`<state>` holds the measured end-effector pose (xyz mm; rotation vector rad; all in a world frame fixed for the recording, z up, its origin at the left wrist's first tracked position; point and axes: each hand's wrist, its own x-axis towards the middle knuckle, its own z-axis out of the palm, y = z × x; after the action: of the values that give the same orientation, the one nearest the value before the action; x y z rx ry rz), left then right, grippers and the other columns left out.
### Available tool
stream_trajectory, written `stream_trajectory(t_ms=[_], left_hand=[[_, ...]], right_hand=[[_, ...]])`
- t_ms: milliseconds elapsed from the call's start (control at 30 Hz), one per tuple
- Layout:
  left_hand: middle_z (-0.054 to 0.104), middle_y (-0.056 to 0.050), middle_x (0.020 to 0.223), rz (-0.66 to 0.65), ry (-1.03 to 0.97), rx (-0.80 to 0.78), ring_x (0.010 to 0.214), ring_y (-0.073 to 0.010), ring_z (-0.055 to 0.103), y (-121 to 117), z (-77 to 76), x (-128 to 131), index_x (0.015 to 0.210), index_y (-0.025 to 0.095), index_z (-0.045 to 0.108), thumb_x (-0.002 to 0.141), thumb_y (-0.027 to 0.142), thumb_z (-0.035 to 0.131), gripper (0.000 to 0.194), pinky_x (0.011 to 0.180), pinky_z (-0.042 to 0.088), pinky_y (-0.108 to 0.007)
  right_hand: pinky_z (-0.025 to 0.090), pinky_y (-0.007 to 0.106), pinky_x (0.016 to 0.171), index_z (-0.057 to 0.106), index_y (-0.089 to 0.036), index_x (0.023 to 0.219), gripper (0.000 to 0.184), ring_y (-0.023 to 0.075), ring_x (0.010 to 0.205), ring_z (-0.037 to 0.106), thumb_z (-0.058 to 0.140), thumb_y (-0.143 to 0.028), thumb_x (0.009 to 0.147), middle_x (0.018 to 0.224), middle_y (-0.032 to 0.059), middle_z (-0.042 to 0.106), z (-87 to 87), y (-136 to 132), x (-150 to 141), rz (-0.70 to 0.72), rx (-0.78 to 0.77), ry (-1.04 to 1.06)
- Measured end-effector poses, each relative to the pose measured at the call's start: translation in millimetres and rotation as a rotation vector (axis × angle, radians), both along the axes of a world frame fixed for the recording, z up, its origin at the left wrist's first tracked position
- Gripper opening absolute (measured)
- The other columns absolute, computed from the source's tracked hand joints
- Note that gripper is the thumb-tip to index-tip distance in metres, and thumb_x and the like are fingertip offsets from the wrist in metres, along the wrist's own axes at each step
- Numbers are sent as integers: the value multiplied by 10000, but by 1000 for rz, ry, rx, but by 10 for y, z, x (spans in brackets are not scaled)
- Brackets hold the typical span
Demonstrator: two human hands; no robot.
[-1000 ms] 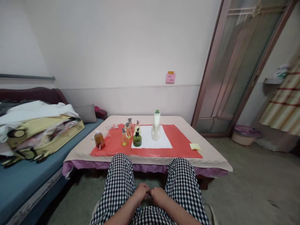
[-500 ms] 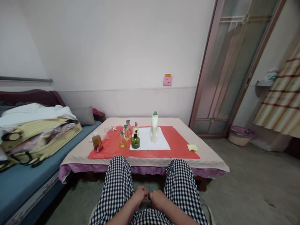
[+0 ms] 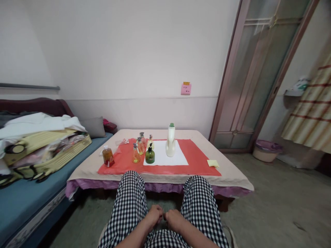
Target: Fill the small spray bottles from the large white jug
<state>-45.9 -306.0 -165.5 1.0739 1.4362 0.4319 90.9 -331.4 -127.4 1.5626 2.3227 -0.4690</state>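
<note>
My left hand (image 3: 155,213) and my right hand (image 3: 173,219) rest between my knees, fingers curled in, a small gap between them. I see nothing held in either. Beyond my knees, a tall white bottle with a green cap (image 3: 170,142) stands upright on a white sheet (image 3: 181,159). A dark green pump bottle (image 3: 150,157) stands at the sheet's left edge. Several clear pump bottles, one of them a yellowish bottle (image 3: 136,155), are grouped to its left. Farther left stands an amber bottle (image 3: 108,157).
A red cloth (image 3: 196,156) lies under the sheet on a low beige-covered bed (image 3: 232,175). Yellow sticky notes (image 3: 213,163) lie at its right. Left, an open yellow suitcase (image 3: 51,151) sits on a blue bed (image 3: 49,182). A lined bin (image 3: 266,152) stands right, near a glazed door (image 3: 256,75).
The view has shifted slightly. My hands, touching or nearly touching a second ago, now show a small gap. The bottles have stayed in place.
</note>
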Motion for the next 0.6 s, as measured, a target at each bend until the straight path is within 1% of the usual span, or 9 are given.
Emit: stream_trajectory(t_ms=[333,600], left_hand=[[670,-79,1143,-9,24,20,954,-189,670,-6,11,4,1193,151,634,968,385,626,325,821,592,-384],[673,-42,996,11,18,26,791,-135,651,-8,22,5,1108,139,644,974,366,623,264,686,579,-295]], right_hand=[[554,458,964,658,-175,1167,310,212,1085,662,621,-403,960,1197,76,682,64,-13,-15,-4,-10,-12],[556,461,961,657,-174,1171,321,214,1086,662,636,-406,950,1199,79,682,11,0,-4,4,-2,-1]])
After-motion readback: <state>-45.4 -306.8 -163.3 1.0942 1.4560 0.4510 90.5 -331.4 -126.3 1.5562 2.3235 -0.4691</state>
